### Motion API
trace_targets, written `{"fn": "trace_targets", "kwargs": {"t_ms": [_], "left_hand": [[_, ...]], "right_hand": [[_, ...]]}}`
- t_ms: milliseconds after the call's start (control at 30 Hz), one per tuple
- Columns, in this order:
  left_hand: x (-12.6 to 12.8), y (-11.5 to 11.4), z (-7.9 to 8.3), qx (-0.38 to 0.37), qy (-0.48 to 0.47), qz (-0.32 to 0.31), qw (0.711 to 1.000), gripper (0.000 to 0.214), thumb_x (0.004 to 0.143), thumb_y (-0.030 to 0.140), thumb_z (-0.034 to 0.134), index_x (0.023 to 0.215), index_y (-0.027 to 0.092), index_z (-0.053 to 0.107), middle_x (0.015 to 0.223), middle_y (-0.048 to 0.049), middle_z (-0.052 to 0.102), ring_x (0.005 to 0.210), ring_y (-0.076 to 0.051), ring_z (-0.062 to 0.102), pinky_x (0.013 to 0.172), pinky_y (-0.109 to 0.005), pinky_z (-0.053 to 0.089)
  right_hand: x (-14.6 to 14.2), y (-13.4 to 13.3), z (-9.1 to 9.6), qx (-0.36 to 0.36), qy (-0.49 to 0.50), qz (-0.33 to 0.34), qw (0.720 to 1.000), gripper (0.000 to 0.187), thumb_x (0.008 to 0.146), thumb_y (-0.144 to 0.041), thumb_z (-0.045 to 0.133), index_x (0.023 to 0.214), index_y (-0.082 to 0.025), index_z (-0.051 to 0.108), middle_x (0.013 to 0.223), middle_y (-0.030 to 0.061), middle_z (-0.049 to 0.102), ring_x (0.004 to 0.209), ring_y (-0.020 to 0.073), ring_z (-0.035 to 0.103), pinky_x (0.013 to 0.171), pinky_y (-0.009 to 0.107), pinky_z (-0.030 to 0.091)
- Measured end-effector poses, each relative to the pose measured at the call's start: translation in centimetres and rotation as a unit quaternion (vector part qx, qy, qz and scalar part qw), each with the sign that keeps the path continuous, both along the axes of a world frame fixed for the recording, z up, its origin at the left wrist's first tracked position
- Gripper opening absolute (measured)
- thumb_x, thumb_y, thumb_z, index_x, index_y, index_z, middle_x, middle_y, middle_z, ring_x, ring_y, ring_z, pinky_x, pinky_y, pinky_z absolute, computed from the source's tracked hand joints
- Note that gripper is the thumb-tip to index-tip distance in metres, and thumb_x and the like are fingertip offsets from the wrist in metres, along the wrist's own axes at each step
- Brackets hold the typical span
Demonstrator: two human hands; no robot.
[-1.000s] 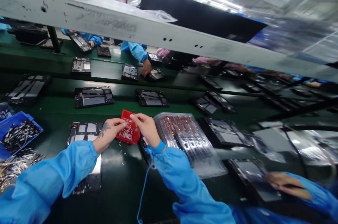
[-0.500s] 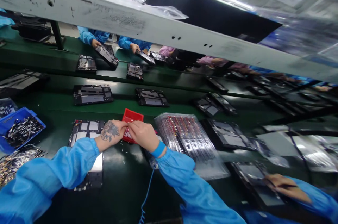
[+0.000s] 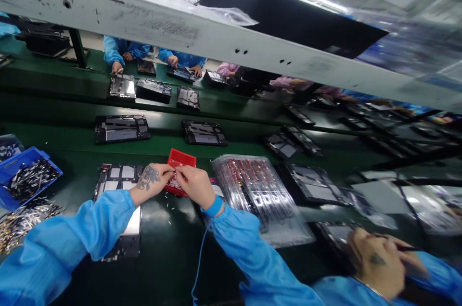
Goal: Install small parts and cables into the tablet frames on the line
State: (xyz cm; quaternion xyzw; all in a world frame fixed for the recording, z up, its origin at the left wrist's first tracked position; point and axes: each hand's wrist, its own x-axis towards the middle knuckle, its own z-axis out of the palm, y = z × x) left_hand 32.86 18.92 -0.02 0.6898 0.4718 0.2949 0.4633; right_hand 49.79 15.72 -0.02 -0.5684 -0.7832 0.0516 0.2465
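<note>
Our left hand [image 3: 153,182] and right hand [image 3: 194,184] meet fingertip to fingertip over the red tray [image 3: 179,165] on the green bench [image 3: 169,243], pinching something too small to tell. An open device [image 3: 121,185] lies just left, a clear parts pack [image 3: 254,190] right.

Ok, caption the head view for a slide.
Both hands, left hand and right hand, meet over a red tray on the green bench.

One red tray [image 3: 181,158]; one blue bin [image 3: 21,158] (both small).
</note>
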Motion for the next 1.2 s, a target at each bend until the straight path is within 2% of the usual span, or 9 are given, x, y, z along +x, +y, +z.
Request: {"fn": "trace_targets", "kwargs": {"t_ms": [100, 167, 300, 500, 600, 700, 933, 1100, 1200], "left_hand": [[-0.2, 0.1, -0.2, -0.046, -0.032, 0.009, 0.998, 0.022, 0.076, 0.021, 0.054, 0.082, 0.018, 0.075, 0.080, -0.0054, 0.076, 0.076, -0.021, 0.068, 0.074, -0.029, 0.050], [-0.2, 0.1, -0.4, -0.086, -0.064, 0.006, 0.994, 0.022, 0.076, 0.021, 0.053, 0.081, 0.016, 0.074, 0.074, -0.0055, 0.075, 0.071, -0.019, 0.068, 0.069, -0.028, 0.052], [0.0, -0.3, -0.4, -0.151, -0.126, -0.008, 0.980, 0.020, 0.073, 0.020, 0.056, 0.083, 0.014, 0.072, 0.077, -0.0069, 0.075, 0.073, -0.018, 0.070, 0.069, -0.027, 0.054], [0.0, -0.3, -0.1, -0.182, -0.166, 0.008, 0.969, 0.016, 0.073, 0.022, 0.056, 0.075, 0.013, 0.068, 0.075, -0.0095, 0.075, 0.071, -0.019, 0.071, 0.066, -0.028, 0.055], [-0.1, 0.0, -0.4, -0.160, -0.169, 0.033, 0.972, 0.017, 0.074, 0.021, 0.055, 0.077, 0.013, 0.069, 0.075, -0.0084, 0.075, 0.071, -0.019, 0.070, 0.068, -0.028, 0.055], [-0.2, 0.2, -0.6, -0.125, -0.154, 0.049, 0.979, 0.019, 0.075, 0.023, 0.056, 0.080, 0.014, 0.072, 0.078, -0.0068, 0.075, 0.074, -0.019, 0.069, 0.070, -0.028, 0.054], [-0.9, -0.4, -0.2, -0.070, -0.115, 0.060, 0.989, 0.014, 0.070, 0.020, 0.061, 0.072, 0.020, 0.075, 0.078, -0.0034, 0.075, 0.080, -0.022, 0.066, 0.084, -0.033, 0.049], [-1.9, -0.5, -0.4, -0.119, -0.177, 0.088, 0.973, 0.013, 0.071, 0.019, 0.060, 0.073, 0.016, 0.073, 0.076, -0.0065, 0.075, 0.079, -0.021, 0.069, 0.078, -0.032, 0.053], [-2.6, -1.0, -0.3, -0.151, -0.237, 0.123, 0.952, 0.016, 0.075, 0.022, 0.059, 0.079, 0.012, 0.070, 0.081, -0.0097, 0.075, 0.084, -0.021, 0.071, 0.079, -0.032, 0.054]], "right_hand": [[0.9, 1.1, 0.0, -0.043, 0.083, -0.101, 0.990, 0.037, 0.092, -0.039, 0.047, 0.073, -0.017, 0.070, 0.075, 0.0095, 0.071, 0.072, 0.0198, 0.067, 0.070, 0.030, 0.049], [1.3, 1.7, 0.0, -0.139, 0.216, -0.144, 0.956, 0.049, 0.090, -0.054, 0.044, 0.068, -0.018, 0.068, 0.067, 0.0081, 0.068, 0.062, 0.0181, 0.064, 0.061, 0.029, 0.049], [0.7, 2.4, 0.1, -0.261, 0.390, -0.112, 0.876, 0.048, 0.070, -0.065, 0.063, 0.073, -0.018, 0.067, 0.070, 0.0024, 0.067, 0.058, 0.0140, 0.058, 0.054, 0.026, 0.047], [-0.8, 1.4, 0.7, -0.216, 0.345, -0.101, 0.908, 0.043, 0.074, -0.059, 0.063, 0.064, -0.017, 0.064, 0.059, -0.0003, 0.060, 0.051, 0.0107, 0.050, 0.054, 0.024, 0.041], [-1.2, 0.3, 0.9, -0.034, 0.188, -0.108, 0.976, 0.042, 0.087, -0.048, 0.056, 0.058, -0.017, 0.062, 0.059, 0.0023, 0.059, 0.059, 0.0124, 0.054, 0.062, 0.024, 0.041], [-1.7, -0.5, 0.8, 0.101, 0.034, -0.037, 0.994, 0.029, 0.095, -0.032, 0.048, 0.081, -0.018, 0.070, 0.081, 0.0065, 0.069, 0.078, 0.0157, 0.062, 0.074, 0.025, 0.045], [-1.9, -0.1, 0.2, 0.087, -0.110, 0.033, 0.990, 0.021, 0.092, -0.019, 0.050, 0.087, -0.018, 0.070, 0.086, 0.0075, 0.071, 0.080, 0.0176, 0.064, 0.071, 0.027, 0.045], [-0.9, 0.0, 0.7, 0.086, -0.120, -0.124, 0.981, 0.041, 0.095, -0.032, 0.045, 0.061, -0.016, 0.062, 0.061, 0.0064, 0.062, 0.062, 0.0152, 0.059, 0.057, 0.025, 0.037], [-2.7, -1.2, 0.8, 0.068, -0.046, -0.094, 0.992, 0.033, 0.095, -0.031, 0.043, 0.075, -0.017, 0.065, 0.074, 0.0056, 0.063, 0.070, 0.0150, 0.060, 0.061, 0.024, 0.040]]}}
